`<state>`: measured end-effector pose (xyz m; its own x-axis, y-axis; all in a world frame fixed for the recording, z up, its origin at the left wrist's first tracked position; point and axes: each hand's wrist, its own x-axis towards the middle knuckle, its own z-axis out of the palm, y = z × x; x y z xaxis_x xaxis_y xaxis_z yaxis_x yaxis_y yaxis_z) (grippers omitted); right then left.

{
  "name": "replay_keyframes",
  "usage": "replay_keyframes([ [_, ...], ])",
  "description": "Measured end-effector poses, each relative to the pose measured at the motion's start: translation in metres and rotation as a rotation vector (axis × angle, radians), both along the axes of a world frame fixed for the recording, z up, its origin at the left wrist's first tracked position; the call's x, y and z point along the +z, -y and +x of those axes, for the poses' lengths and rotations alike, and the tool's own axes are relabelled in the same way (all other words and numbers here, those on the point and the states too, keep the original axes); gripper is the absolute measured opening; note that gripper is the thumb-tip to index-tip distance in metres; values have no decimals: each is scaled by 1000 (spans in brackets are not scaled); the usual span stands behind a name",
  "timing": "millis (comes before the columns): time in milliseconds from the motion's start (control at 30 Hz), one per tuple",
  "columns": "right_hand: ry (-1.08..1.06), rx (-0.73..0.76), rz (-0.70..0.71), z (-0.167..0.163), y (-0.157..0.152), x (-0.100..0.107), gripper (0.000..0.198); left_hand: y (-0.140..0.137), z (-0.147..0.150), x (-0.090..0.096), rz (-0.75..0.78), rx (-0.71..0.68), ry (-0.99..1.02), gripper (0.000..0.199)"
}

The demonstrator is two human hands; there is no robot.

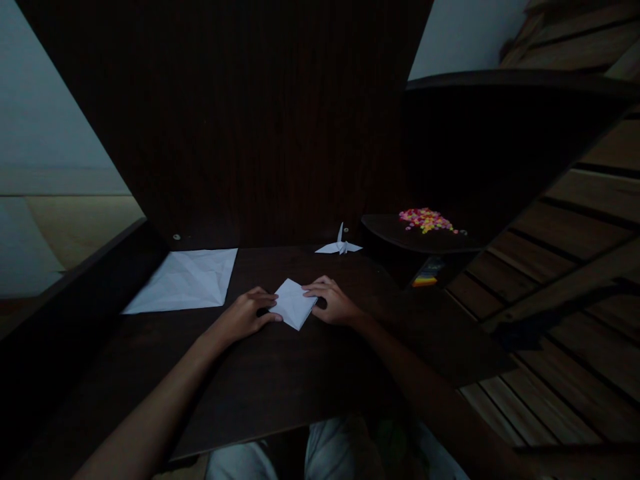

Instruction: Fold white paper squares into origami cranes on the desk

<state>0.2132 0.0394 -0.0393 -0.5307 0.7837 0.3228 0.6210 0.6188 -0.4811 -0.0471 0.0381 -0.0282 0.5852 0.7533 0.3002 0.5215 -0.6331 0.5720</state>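
A small square of folded white paper (294, 305) lies on the dark desk in front of me, one corner pointing toward me. My left hand (249, 312) grips its left corner, with the fingertips on the upper side and the thumb at the lower left edge. At the opposite side my right hand (334, 301) holds the right corner, fingers on top and thumb beside the edge. Layers show along the lower right edge. Beyond my right hand stands a white origami crane (341, 245) with spread wings.
A large creased white paper sheet (187, 280) lies at the left by the raised side board (90, 287). Colourful small pieces (427, 219) are heaped on a curved shelf (383, 228) at the right. A tall dark back panel (250, 133) closes off the far side.
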Motion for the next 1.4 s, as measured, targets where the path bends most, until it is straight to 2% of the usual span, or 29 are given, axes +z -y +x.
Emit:
replay_keyframes([
  [167, -2, 26, 0, 3, 0, 2, 32, 0, 0, 1, 37, -5, -47, 26],
  [400, 27, 34, -21, 4, 0, 5, 31, -1, -1, 2, 9, -8, 24, 21],
  [633, 67, 77, -24, 8, 0, 8, 35, -2, 0, 2, 120, -75, -58, 25],
  [833, 45, 30, -3, 4, -3, 2, 33, 4, 3, 5, 129, 36, -111, 30],
  [1067, 20, 21, 62, -2, -5, -3, 36, 8, 10, 3, 48, 128, -157, 55],
  [1400, 17, -6, 100, -10, -2, -3, 31, 8, 13, -3, -20, 148, -132, 62],
])
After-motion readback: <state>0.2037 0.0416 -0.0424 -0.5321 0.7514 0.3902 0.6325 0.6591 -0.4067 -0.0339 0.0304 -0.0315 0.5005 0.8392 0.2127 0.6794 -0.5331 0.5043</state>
